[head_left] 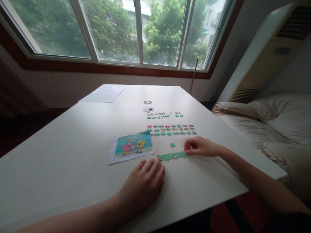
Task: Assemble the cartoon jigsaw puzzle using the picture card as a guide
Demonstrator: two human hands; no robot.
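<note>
A joined strip of jigsaw puzzle (171,156), green with yellow swirls, lies on the white table in front of me. At its right end my right hand (196,146) is closed in a pinch on a jigsaw piece, mostly hidden by the fingers. My left hand (147,181) rests palm down with fingers loosely stretched, their tips by the strip's left end. A single green jigsaw piece (172,145) lies just above the strip. To the left is a printed reference picture (132,144) of cartoon characters on white paper.
Loose jigsaw pieces (173,129) lie in rows beyond the strip, with smaller groups behind them. Two round items (148,109) sit farther back. White paper sheets (102,95) lie at the table's far left. A sofa (264,119) stands along the right side.
</note>
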